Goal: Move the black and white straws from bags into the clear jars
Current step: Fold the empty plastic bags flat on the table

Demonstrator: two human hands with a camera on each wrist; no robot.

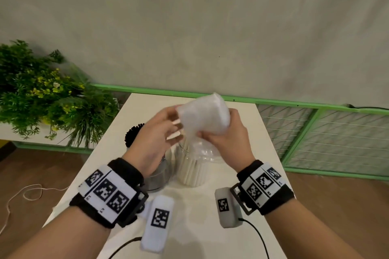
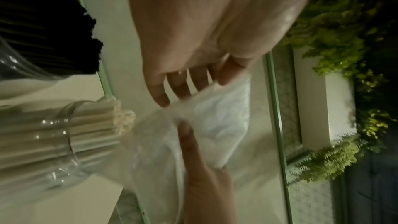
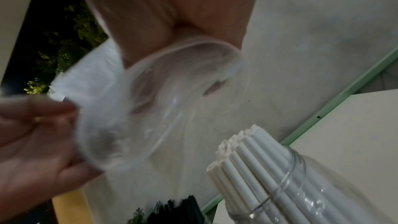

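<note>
A crumpled clear plastic bag hangs over the clear jar, which is packed with upright white straws. My right hand grips the bag's lower right side. At the bag's upper left edge, my left hand pinches it with fingers and thumb. The bag's open mouth looks empty in the right wrist view. Black straws stand in a second clear jar to the left, partly hidden by my left wrist.
Both jars stand on a small white table. A leafy plant with yellow flowers sits on a shelf at the left. A green wire fence runs behind and to the right. A thin cord lies on the wooden floor.
</note>
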